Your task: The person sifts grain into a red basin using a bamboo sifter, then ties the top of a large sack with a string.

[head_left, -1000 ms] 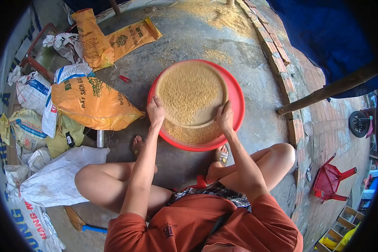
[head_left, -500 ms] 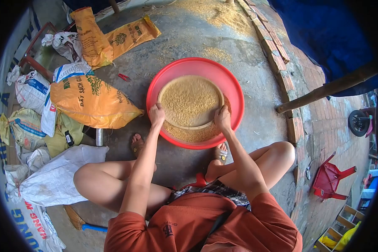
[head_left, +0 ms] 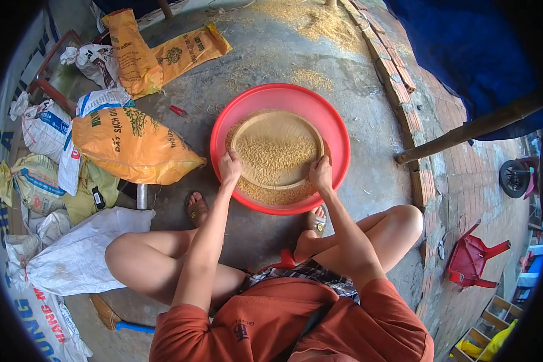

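Note:
A round woven sieve (head_left: 276,119) with a pale rim is held over a wide red basin (head_left: 342,145). My left hand (head_left: 230,168) grips the sieve's left edge, and my right hand (head_left: 321,173) grips its right edge. Pale grain (head_left: 277,158) lies across the middle and near part of the sieve, while its far part shows bare mesh. More grain (head_left: 271,194) rests in the basin below, visible around the sieve's near side. The fingertips under the rim are hidden.
Orange sacks (head_left: 136,145) and white sacks (head_left: 81,250) lie at the left, with red-handled pliers (head_left: 178,111) nearby. Grain (head_left: 329,27) is spread on the far floor. A brick edging (head_left: 398,90), a wooden pole (head_left: 464,130) and a red stool (head_left: 470,259) are at the right.
The sieve has shifted slightly toward me and to the right, with both hands still on it. Grain in it has slid from the far side toward the near side.

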